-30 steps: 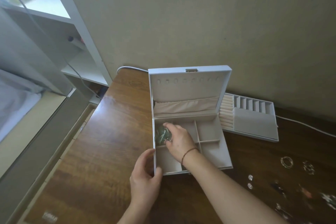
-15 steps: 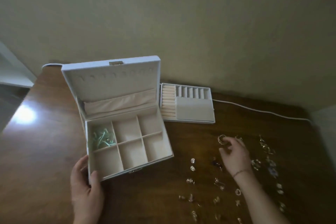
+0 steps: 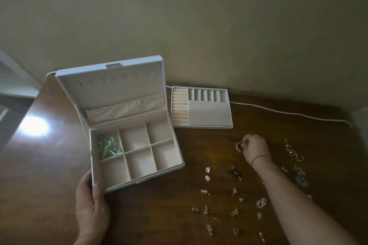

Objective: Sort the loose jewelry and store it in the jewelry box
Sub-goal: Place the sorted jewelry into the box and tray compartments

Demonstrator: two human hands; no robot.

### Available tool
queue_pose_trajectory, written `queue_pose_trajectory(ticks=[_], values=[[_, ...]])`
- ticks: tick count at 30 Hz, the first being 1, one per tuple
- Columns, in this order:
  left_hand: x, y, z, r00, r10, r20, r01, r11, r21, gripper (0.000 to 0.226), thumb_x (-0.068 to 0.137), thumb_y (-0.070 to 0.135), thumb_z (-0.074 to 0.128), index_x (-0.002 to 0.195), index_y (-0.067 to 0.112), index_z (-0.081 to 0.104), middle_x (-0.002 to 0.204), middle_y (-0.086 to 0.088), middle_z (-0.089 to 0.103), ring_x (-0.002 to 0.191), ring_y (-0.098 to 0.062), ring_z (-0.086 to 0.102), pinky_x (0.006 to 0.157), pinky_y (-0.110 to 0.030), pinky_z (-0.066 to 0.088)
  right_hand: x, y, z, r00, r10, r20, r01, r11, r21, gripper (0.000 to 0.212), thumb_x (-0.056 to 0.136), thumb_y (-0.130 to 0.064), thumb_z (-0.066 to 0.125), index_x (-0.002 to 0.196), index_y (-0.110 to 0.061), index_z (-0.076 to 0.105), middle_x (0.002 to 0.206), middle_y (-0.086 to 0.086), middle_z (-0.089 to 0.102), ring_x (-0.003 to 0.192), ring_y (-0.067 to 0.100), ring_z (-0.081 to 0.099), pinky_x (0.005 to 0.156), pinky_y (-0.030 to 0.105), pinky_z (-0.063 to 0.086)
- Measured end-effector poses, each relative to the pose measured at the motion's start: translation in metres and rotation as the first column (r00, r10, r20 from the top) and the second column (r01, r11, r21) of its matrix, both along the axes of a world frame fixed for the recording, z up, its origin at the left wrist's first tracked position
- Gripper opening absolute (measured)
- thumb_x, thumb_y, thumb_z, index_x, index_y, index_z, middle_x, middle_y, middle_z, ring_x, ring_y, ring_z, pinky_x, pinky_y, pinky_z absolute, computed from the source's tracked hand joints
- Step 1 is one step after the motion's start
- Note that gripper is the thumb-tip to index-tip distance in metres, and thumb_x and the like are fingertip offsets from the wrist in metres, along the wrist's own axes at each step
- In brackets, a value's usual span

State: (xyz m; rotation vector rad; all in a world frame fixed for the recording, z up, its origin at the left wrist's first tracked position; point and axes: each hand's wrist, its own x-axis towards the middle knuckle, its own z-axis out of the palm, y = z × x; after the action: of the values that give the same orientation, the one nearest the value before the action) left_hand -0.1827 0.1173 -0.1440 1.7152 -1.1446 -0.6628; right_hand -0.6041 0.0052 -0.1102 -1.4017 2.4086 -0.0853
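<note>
Six compartments show in the open jewelry box [image 3: 137, 157]; the rear-left one holds green pieces [image 3: 109, 147]. Left hand [image 3: 90, 207] grips the box's front-left corner. Right hand [image 3: 254, 148] pinches a gold ring [image 3: 239, 147] above the wooden table [image 3: 49, 185], among loose jewelry [image 3: 235, 195] right of the box.

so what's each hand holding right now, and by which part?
Right hand pinches a gold ring by its edge, at the fingertips. Left hand grips the jewelry box at its front-left corner.
</note>
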Motion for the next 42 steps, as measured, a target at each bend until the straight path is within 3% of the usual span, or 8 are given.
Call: queue_pose_trajectory(ticks=[2,5,13,21,28,33,36,42], values=[[0.009,0.004,0.000,0.999,-0.038,0.008,0.038,0.999,-0.031,0.045,0.092,0.051,0.038,0.132,0.034,0.048,0.128,-0.008,0.056,0.113,0.003,0.055,0.094,-0.012,0.039,0.003,0.003,0.003,0.999,-0.028,0.030,0.027,1.000,0.008,0.009,0.091,-0.015,0.058,0.090,-0.020,0.065,0.102,0.003,0.060,0.088,0.017,0.057,0.080,0.036,0.055],[0.025,0.012,-0.005,0.987,-0.148,0.057,0.147,0.989,0.012,0.057,0.093,0.055,0.042,0.140,0.023,0.049,0.135,0.006,0.055,0.121,-0.011,0.054,0.101,-0.023,0.042,0.025,0.004,0.020,0.990,-0.017,0.137,0.028,0.996,-0.081,0.011,0.091,-0.013,0.058,0.093,-0.023,0.063,0.100,0.001,0.063,0.090,0.016,0.059,0.075,0.029,0.051],[0.032,0.014,-0.006,0.938,-0.166,0.305,0.150,0.986,0.077,0.061,0.096,0.065,0.030,0.133,0.020,0.050,0.122,0.023,0.043,0.115,-0.011,0.042,0.100,-0.029,0.033,0.225,-0.012,0.058,0.795,0.564,0.222,-0.465,0.802,-0.373,0.013,0.090,-0.015,0.056,0.092,-0.025,0.064,0.091,-0.014,0.059,0.079,0.008,0.056,0.064,0.023,0.047],[0.037,0.014,-0.007,0.927,-0.214,0.309,0.182,0.975,0.127,0.048,0.093,0.048,0.043,0.136,0.028,0.045,0.129,0.016,0.050,0.118,-0.015,0.045,0.099,-0.034,0.033,0.306,-0.054,0.025,0.745,0.651,-0.145,-0.642,0.759,0.110,0.020,0.095,-0.017,0.047,0.110,-0.024,0.058,0.116,0.001,0.060,0.101,0.026,0.063,0.073,0.031,0.043],[0.040,0.014,-0.009,0.904,-0.269,0.333,0.213,0.957,0.196,0.052,0.098,0.058,0.030,0.138,0.027,0.044,0.132,0.016,0.050,0.121,-0.015,0.045,0.101,-0.031,0.032,0.297,-0.052,0.015,0.838,0.546,0.015,-0.542,0.835,-0.096,0.026,0.094,-0.040,0.049,0.116,-0.034,0.062,0.103,0.001,0.071,0.092,0.026,0.066,0.073,0.031,0.051],[0.040,0.014,-0.008,0.905,-0.258,0.338,0.200,0.960,0.196,0.054,0.098,0.060,0.027,0.136,0.026,0.045,0.130,0.012,0.053,0.119,-0.018,0.046,0.098,-0.032,0.032,0.266,-0.019,0.036,0.829,0.543,0.133,-0.479,0.813,-0.333,0.022,0.092,-0.031,0.058,0.110,-0.025,0.068,0.098,-0.009,0.070,0.074,0.002,0.056,0.060,0.008,0.038],[0.040,0.013,-0.009,0.905,-0.230,0.359,0.182,0.970,0.162,0.058,0.098,0.061,0.026,0.133,0.020,0.048,0.125,0.000,0.060,0.116,-0.026,0.049,0.096,-0.037,0.034,0.207,0.013,0.045,0.931,0.340,0.131,-0.245,0.850,-0.467,0.018,0.088,-0.024,0.065,0.104,-0.019,0.071,0.094,-0.008,0.070,0.074,0.003,0.059,0.064,0.008,0.039],[0.031,0.010,-0.010,0.919,-0.186,0.349,0.129,0.975,0.182,0.059,0.085,0.047,0.042,0.129,0.010,0.054,0.120,-0.014,0.061,0.117,-0.031,0.045,0.095,-0.049,0.034,0.049,0.035,0.037,0.988,-0.149,0.045,0.153,0.984,-0.088,0.039,0.088,-0.027,0.063,0.126,-0.024,0.055,0.128,0.004,0.054,0.093,0.018,0.057,0.061,0.024,0.047]])
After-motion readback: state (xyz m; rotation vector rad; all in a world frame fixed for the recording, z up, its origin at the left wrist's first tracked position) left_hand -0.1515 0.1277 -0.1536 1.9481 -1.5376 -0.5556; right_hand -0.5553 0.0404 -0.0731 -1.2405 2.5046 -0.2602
